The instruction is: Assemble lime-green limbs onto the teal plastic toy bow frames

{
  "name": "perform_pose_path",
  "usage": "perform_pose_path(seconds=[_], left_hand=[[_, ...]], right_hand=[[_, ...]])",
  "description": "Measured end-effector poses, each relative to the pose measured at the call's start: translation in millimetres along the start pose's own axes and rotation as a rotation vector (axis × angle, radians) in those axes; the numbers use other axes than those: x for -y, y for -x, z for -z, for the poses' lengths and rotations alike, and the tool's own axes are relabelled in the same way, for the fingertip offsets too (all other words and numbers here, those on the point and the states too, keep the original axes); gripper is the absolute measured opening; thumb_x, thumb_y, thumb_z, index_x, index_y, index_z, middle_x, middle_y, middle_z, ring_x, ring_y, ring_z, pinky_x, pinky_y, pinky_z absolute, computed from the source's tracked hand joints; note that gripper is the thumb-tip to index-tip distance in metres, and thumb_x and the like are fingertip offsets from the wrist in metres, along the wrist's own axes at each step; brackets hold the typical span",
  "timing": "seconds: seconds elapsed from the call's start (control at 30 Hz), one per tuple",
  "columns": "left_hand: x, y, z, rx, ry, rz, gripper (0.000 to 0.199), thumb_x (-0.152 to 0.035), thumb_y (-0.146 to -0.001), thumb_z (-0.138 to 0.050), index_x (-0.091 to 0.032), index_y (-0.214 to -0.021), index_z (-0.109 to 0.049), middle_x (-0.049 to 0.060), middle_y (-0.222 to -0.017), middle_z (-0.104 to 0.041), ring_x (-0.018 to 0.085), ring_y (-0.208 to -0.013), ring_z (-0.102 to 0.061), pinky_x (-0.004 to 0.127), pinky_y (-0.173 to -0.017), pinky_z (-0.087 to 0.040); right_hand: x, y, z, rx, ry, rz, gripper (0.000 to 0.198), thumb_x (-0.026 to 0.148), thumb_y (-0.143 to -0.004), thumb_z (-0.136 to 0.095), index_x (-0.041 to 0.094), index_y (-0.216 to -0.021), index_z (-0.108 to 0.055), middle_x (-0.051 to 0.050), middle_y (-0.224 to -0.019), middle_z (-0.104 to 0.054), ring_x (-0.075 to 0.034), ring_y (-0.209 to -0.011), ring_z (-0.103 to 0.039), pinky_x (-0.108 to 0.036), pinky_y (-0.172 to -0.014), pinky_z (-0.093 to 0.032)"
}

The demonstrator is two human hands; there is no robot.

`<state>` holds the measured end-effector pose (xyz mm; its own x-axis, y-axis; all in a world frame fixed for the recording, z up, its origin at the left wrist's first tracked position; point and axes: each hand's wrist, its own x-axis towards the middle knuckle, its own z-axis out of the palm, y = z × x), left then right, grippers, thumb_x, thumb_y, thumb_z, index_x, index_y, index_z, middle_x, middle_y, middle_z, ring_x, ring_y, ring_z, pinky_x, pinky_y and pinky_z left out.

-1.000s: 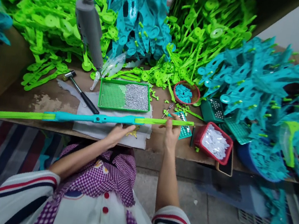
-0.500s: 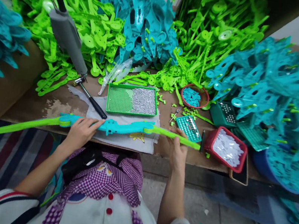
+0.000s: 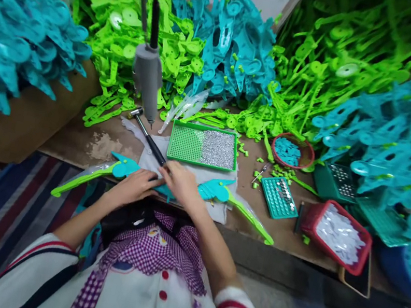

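Along the near edge of the bench (image 3: 68, 147), the blue-and-green bow-shaped piece (image 3: 215, 190) lies crosswise under both my hands. Left hand (image 3: 133, 186) over its body, fingers bent across it, grip underneath hidden; right hand (image 3: 183, 184) mid-piece, fingers bent by the end of the hammer (image 3: 153, 146) handle, can't tell what they grasp. Step, my read: positioning the piece. Next move probably calls for bracing it left-handed, freeing the right.

Workshop, assembly sort: heaped green parts (image 3: 186, 48), blue parts (image 3: 32, 35); hammer (image 3: 154, 150), tray (image 3: 186, 143) on worktop (image 3: 68, 140); hanging power tool (image 3: 147, 73).
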<state>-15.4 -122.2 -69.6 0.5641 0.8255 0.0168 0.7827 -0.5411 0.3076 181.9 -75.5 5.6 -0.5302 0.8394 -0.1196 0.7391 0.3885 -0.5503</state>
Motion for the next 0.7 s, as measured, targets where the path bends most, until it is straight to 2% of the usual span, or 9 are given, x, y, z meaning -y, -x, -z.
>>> perform_pose_path(seconds=[0.03,0.1,0.2,0.33,0.53,0.63,0.7], left_hand=[[-0.2,0.3,-0.7,0.0,0.001,0.004,0.039,-0.031,-0.094,-0.059,-0.023,-0.132,-0.058,0.01,-0.108,-0.063,0.024,-0.1,-0.059,0.038,-0.088,-0.049],[-1.4,2.1,-3.0,-0.013,0.008,0.017,0.034,-0.031,-0.093,-0.06,-0.022,-0.125,-0.062,0.01,-0.109,-0.064,0.024,-0.101,-0.06,0.038,-0.088,-0.049],[-3.2,5.5,-7.0,-0.053,0.024,0.037,0.033,-0.03,-0.091,-0.062,-0.021,-0.123,-0.064,0.011,-0.112,-0.064,0.025,-0.102,-0.06,0.039,-0.087,-0.049],[-3.4,7.3,-10.1,-0.072,0.045,0.06,0.033,-0.028,-0.091,-0.062,-0.022,-0.124,-0.064,0.01,-0.11,-0.065,0.024,-0.1,-0.059,0.039,-0.087,-0.048],[-3.0,6.5,-11.7,-0.08,0.043,0.062,0.035,-0.031,-0.094,-0.058,-0.024,-0.129,-0.062,0.009,-0.108,-0.065,0.023,-0.097,-0.059,0.038,-0.085,-0.047],[-3.1,7.2,-12.2,-0.082,0.048,0.056,0.037,-0.03,-0.094,-0.057,-0.024,-0.13,-0.06,0.009,-0.109,-0.065,0.023,-0.097,-0.059,0.038,-0.085,-0.047],[-2.8,7.6,-12.7,-0.077,0.037,0.053,0.036,-0.03,-0.094,-0.058,-0.023,-0.129,-0.061,0.009,-0.11,-0.065,0.024,-0.099,-0.059,0.038,-0.086,-0.046]], right_hand=[[9.4,-27.0,-8.5,0.041,0.098,-0.007,0.023,0.027,-0.099,-0.044,0.017,-0.096,-0.065,-0.01,-0.102,-0.07,-0.018,-0.091,-0.065,-0.027,-0.074,-0.046],[22.5,-66.5,-23.7,0.061,0.178,0.007,0.026,0.029,-0.101,-0.042,0.018,-0.11,-0.063,-0.011,-0.114,-0.068,-0.02,-0.105,-0.063,-0.029,-0.079,-0.048],[32.0,-93.4,-39.4,0.03,0.253,-0.043,0.031,0.031,-0.1,-0.044,0.016,-0.123,-0.058,-0.013,-0.127,-0.062,-0.024,-0.117,-0.058,-0.034,-0.089,-0.048],[35.9,-107.4,-49.7,0.064,0.307,-0.132,0.032,0.019,-0.099,-0.038,0.008,-0.123,-0.057,-0.019,-0.124,-0.064,-0.026,-0.116,-0.059,-0.04,-0.099,-0.043],[39.4,-121.4,-42.6,0.098,0.212,-0.169,0.033,0.025,-0.095,-0.046,0.007,-0.121,-0.057,-0.021,-0.12,-0.066,-0.027,-0.113,-0.063,-0.037,-0.091,-0.049],[41.9,-114.6,-32.1,0.061,0.133,-0.196,0.032,0.028,-0.095,-0.043,0.009,-0.115,-0.059,-0.02,-0.113,-0.07,-0.028,-0.105,-0.066,-0.038,-0.088,-0.05],[40.6,-99.2,-26.4,0.013,0.018,-0.183,0.027,0.026,-0.094,-0.044,0.011,-0.109,-0.061,-0.017,-0.105,-0.071,-0.027,-0.1,-0.067,-0.037,-0.087,-0.049]])
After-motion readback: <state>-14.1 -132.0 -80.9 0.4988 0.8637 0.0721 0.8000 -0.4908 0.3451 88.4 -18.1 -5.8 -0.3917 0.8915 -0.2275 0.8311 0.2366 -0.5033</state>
